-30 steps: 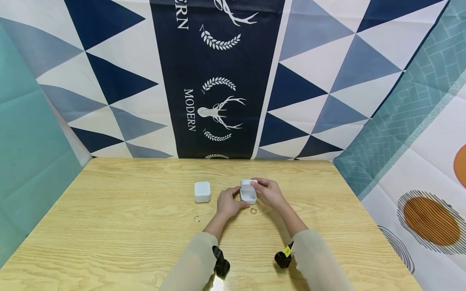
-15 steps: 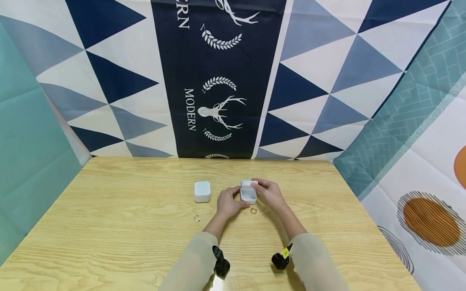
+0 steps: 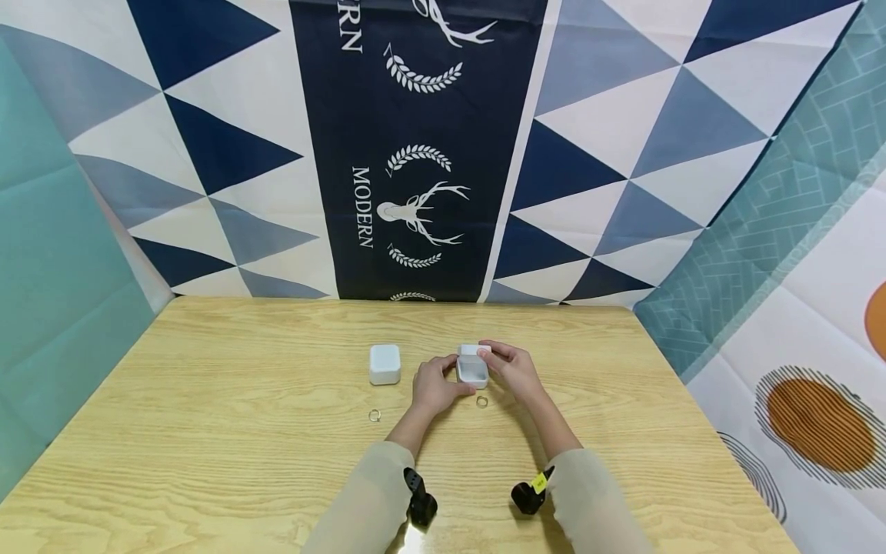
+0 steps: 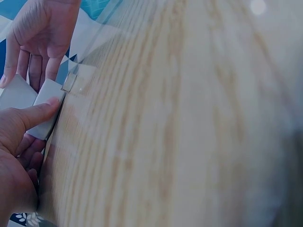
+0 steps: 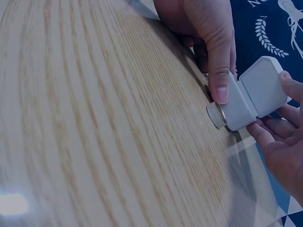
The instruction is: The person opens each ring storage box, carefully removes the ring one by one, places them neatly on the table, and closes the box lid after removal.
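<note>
A small white ring box [image 3: 473, 377] stands with its lid up near the middle of the table. My left hand [image 3: 434, 387] grips the base, its thumb [image 4: 46, 109] on the front wall. The lid [image 5: 262, 87] is pinched by my right hand [image 3: 515, 371], thumb on its inner face and fingers behind. Right in front of the box lies a ring [image 5: 217, 115], with a band that looks metallic. To the left sits a second white box [image 3: 384, 364], closed. A thinner ring [image 3: 374, 420] lies in front of that one.
The wooden table [image 3: 242, 400] reaches back to a patterned cloth [image 3: 415, 254] hanging behind it. A teal cloth [image 3: 62, 269] hangs on the left, and patterned cloths [image 3: 734, 231] on the right. Black wrist cameras [image 3: 422, 508] sit at both cuffs.
My right forearm and its wrist camera have shifted slightly to the left. The lid's tilt looks slightly changed. My left hand, both rings and the closed box stay in place.
</note>
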A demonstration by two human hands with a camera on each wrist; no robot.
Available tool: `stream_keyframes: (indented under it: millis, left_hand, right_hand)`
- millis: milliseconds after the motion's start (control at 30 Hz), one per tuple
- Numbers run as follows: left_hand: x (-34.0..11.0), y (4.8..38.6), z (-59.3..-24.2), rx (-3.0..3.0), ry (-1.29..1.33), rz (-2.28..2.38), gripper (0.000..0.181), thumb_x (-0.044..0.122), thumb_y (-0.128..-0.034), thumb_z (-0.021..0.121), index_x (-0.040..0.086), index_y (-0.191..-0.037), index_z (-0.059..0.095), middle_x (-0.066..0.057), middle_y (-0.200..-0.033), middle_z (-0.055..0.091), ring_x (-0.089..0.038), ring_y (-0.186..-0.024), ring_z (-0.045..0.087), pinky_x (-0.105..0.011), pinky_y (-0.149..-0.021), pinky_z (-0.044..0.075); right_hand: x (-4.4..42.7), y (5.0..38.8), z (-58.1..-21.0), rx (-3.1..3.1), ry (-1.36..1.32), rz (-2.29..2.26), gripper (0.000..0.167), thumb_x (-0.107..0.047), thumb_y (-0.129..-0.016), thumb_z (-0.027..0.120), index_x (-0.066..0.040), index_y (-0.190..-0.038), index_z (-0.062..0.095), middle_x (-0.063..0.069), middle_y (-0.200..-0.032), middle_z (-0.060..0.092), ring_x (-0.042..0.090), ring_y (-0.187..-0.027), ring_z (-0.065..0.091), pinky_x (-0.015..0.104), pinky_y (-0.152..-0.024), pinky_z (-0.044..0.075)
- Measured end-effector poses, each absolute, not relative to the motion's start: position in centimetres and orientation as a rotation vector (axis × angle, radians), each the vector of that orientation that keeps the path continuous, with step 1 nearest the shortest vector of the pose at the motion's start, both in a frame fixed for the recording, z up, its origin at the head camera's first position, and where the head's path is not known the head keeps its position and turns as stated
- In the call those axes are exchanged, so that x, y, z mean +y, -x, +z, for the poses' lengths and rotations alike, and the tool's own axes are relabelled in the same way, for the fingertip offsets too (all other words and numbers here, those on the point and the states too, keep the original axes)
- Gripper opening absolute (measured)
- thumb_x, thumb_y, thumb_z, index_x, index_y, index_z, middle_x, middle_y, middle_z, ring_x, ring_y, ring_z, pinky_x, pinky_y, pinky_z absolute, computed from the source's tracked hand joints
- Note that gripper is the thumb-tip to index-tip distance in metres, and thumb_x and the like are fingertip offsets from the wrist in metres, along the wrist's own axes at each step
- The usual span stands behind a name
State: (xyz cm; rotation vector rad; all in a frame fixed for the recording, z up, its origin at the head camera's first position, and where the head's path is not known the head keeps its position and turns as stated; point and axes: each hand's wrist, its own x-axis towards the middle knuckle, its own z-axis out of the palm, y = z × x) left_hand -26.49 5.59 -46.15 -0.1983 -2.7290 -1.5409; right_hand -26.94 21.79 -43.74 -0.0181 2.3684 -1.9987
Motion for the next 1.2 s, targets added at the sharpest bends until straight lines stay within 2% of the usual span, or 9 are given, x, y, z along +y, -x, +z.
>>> stream_keyframes:
  millis: [100, 333, 600, 900, 1200]
  left_hand:
    - [5.6, 26.5, -46.2, -2.727, 0.201, -1.532, 0.067, 0.029, -0.0682, 0.083, 0.007, -0.127, 0.059, -0.009, -0.123, 0.063, -0.03, -0.111, 0.053, -0.047, -0.099, 0.038]
    - [5.6, 26.4, -46.1, -2.719, 0.194, -1.532, 0.068, 0.029, -0.0675, 0.084, 0.006, -0.126, 0.059, -0.008, -0.123, 0.063, -0.03, -0.112, 0.053, -0.047, -0.1, 0.037]
    - [5.6, 26.4, -46.0, -2.725, 0.191, -1.531, 0.068, 0.028, -0.0677, 0.083, 0.006, -0.127, 0.058, -0.009, -0.123, 0.063, -0.03, -0.112, 0.053, -0.047, -0.101, 0.037]
    - [5.6, 26.5, -46.1, -2.722, 0.194, -1.539, 0.067, 0.028, -0.0682, 0.083, 0.006, -0.127, 0.058, -0.009, -0.124, 0.063, -0.03, -0.112, 0.052, -0.047, -0.099, 0.038]
    - [5.6, 26.6, -46.3, -2.73, 0.191, -1.548, 0.068, 0.028, -0.0677, 0.084, 0.007, -0.127, 0.058, -0.008, -0.124, 0.062, -0.03, -0.113, 0.052, -0.047, -0.101, 0.036]
  right_hand:
    - [21.9, 26.9, -43.9, 2.359, 0.057, -2.027, 0.053, -0.033, -0.088, 0.065, 0.003, -0.126, 0.056, 0.02, -0.126, 0.058, 0.014, -0.109, 0.058, 0.027, -0.095, 0.049]
    - [21.6, 26.9, -43.4, 2.36, -0.051, -1.941, 0.045, -0.021, -0.093, 0.058, 0.002, -0.131, 0.052, 0.022, -0.134, 0.052, 0.017, -0.114, 0.055, 0.031, -0.1, 0.046]
    - [21.7, 26.9, -43.8, 2.396, -0.026, -1.923, 0.044, -0.02, -0.093, 0.059, 0.001, -0.13, 0.052, 0.022, -0.134, 0.052, 0.025, -0.121, 0.053, 0.027, -0.097, 0.048]
    - [21.9, 26.9, -44.0, 2.4, -0.014, -1.93, 0.042, -0.017, -0.092, 0.059, 0.001, -0.13, 0.053, 0.021, -0.133, 0.054, 0.018, -0.116, 0.056, 0.018, -0.089, 0.049]
    - [22.1, 26.9, -44.5, 2.396, -0.007, -1.941, 0.042, -0.015, -0.092, 0.06, 0.002, -0.13, 0.053, 0.022, -0.132, 0.053, 0.014, -0.113, 0.057, 0.015, -0.086, 0.049]
